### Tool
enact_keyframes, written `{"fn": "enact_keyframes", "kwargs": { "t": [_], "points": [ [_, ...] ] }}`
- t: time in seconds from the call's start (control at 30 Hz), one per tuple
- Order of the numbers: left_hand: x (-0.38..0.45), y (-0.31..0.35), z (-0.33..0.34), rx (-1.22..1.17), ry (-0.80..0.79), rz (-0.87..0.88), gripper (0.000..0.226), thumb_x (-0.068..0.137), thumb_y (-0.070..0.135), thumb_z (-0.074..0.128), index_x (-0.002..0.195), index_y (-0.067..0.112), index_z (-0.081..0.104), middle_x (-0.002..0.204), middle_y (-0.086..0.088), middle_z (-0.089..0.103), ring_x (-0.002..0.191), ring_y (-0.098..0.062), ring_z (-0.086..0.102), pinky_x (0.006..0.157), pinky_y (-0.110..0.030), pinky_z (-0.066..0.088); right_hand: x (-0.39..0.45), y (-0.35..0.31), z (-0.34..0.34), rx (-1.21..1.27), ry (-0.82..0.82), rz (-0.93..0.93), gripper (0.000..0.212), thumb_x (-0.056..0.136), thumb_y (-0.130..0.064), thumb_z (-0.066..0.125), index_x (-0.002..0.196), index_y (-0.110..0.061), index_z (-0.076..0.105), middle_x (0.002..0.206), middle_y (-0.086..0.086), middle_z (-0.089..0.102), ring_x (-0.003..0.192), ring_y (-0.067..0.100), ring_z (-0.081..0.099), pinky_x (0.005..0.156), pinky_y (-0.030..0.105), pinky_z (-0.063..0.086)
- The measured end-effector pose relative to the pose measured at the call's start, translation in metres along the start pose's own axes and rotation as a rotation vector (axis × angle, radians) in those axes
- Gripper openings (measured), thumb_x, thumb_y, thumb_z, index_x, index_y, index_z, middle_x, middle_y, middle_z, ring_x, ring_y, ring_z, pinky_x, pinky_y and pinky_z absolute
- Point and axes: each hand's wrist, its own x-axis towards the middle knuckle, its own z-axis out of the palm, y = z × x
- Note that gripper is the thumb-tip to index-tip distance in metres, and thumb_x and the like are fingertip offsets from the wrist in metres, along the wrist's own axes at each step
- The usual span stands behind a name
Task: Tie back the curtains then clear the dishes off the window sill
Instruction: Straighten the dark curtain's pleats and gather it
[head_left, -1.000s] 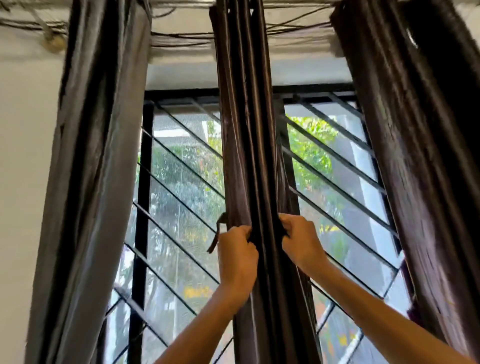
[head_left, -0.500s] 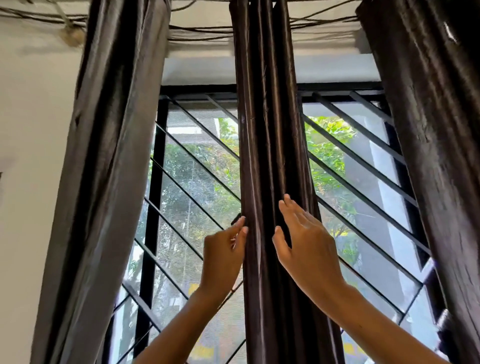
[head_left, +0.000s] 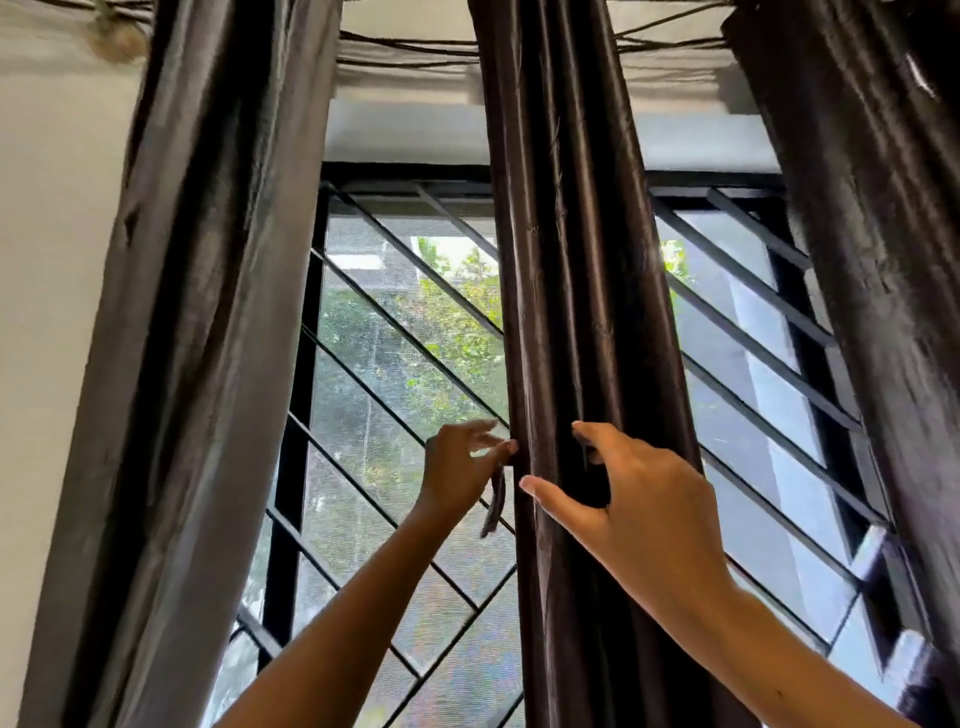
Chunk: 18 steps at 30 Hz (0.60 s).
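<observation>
The dark brown middle curtain (head_left: 571, 312) hangs gathered into a narrow bundle in front of the window. My left hand (head_left: 457, 473) is at the bundle's left edge and pinches a thin dark tie strip (head_left: 496, 506) between thumb and fingertips; the strip's loose end dangles below the hand. My right hand (head_left: 644, 514) lies against the front of the bundle with thumb and fingers spread, fingertips touching the folds. Window sill and dishes are out of view.
A left curtain (head_left: 197, 364) and a right curtain (head_left: 883, 260) hang at the sides. Behind them is a black window grille (head_left: 395, 332) with diagonal bars and mesh. Cables (head_left: 410, 49) run along the top near the ceiling.
Both hands let go of the bundle they gripped a second ago and opened. Now the left hand pinches the tie strip at the left edge, and the right hand spreads on the curtain.
</observation>
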Motion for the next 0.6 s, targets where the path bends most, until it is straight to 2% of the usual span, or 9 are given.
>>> {"fn": "enact_keyframes", "kwargs": {
  "t": [0.07, 0.13, 0.2, 0.33, 0.43, 0.47, 0.6],
  "points": [
    [0.003, 0.003, -0.002, 0.027, 0.024, 0.02, 0.032, 0.078, 0.021, 0.076, 0.106, 0.007, 0.071, 0.096, -0.009, 0.074, 0.089, -0.011, 0.067, 0.073, -0.008, 0.046, 0.0, -0.003, 0.001, 0.006, -0.042, 0.026, 0.062, 0.07, -0.067, 0.062, 0.106, -0.017, 0.068, 0.082, -0.004, 0.073, 0.069, 0.018, 0.07, 0.054, 0.029, 0.054],
    [0.005, 0.004, -0.007, 0.029, 0.029, 0.021, 0.018, 0.076, 0.015, 0.077, 0.091, 0.005, 0.075, 0.089, -0.011, 0.074, 0.079, -0.01, 0.067, 0.064, -0.003, 0.044, -0.001, -0.005, 0.004, -0.029, -0.069, 0.046, 0.053, 0.065, -0.055, 0.078, 0.102, -0.019, 0.067, 0.077, -0.006, 0.072, 0.065, 0.018, 0.069, 0.05, 0.027, 0.05],
    [0.003, 0.005, -0.015, 0.012, 0.026, 0.012, 0.013, 0.074, 0.012, 0.078, 0.083, 0.004, 0.075, 0.083, -0.011, 0.074, 0.07, -0.008, 0.066, 0.059, -0.002, 0.043, -0.002, -0.007, 0.005, -0.044, -0.075, 0.06, 0.045, 0.061, -0.039, 0.086, 0.096, -0.018, 0.066, 0.074, -0.006, 0.069, 0.061, 0.019, 0.067, 0.046, 0.026, 0.046],
    [-0.005, 0.008, -0.044, 0.007, 0.071, 0.05, 0.007, 0.072, 0.013, 0.08, 0.075, 0.009, 0.074, 0.075, -0.006, 0.074, 0.062, -0.005, 0.067, 0.06, -0.007, 0.048, -0.004, -0.014, 0.009, 0.043, -0.057, 0.101, 0.035, 0.072, -0.008, 0.078, 0.103, -0.016, 0.064, 0.095, -0.002, 0.062, 0.069, 0.022, 0.065, 0.053, 0.037, 0.055],
    [-0.012, 0.014, -0.07, -0.026, 0.076, 0.04, 0.009, 0.069, 0.015, 0.082, 0.068, 0.017, 0.074, 0.067, -0.002, 0.073, 0.065, -0.011, 0.07, 0.07, -0.027, 0.057, -0.008, -0.033, 0.019, 0.0, -0.036, 0.044, 0.046, 0.065, 0.008, 0.073, 0.106, -0.011, 0.067, 0.093, 0.001, 0.057, 0.072, 0.024, 0.062, 0.045, 0.039, 0.053],
    [-0.014, 0.016, -0.077, -0.047, 0.072, 0.028, 0.01, 0.067, 0.015, 0.084, 0.068, 0.019, 0.074, 0.066, -0.001, 0.073, 0.066, -0.012, 0.07, 0.071, -0.029, 0.057, -0.009, -0.042, 0.024, 0.002, -0.042, 0.034, 0.051, 0.061, 0.01, 0.072, 0.107, -0.011, 0.068, 0.091, 0.001, 0.057, 0.072, 0.024, 0.061, 0.042, 0.038, 0.051],
    [-0.02, 0.024, -0.099, -0.108, 0.031, 0.007, 0.017, 0.066, 0.013, 0.085, 0.08, 0.011, 0.077, 0.073, -0.001, 0.074, 0.07, -0.004, 0.069, 0.066, -0.01, 0.052, -0.011, -0.079, 0.044, 0.031, -0.081, 0.028, 0.06, 0.054, 0.004, 0.077, 0.111, -0.015, 0.069, 0.087, 0.0, 0.056, 0.065, 0.022, 0.06, 0.036, 0.028, 0.04]
  ]
}}
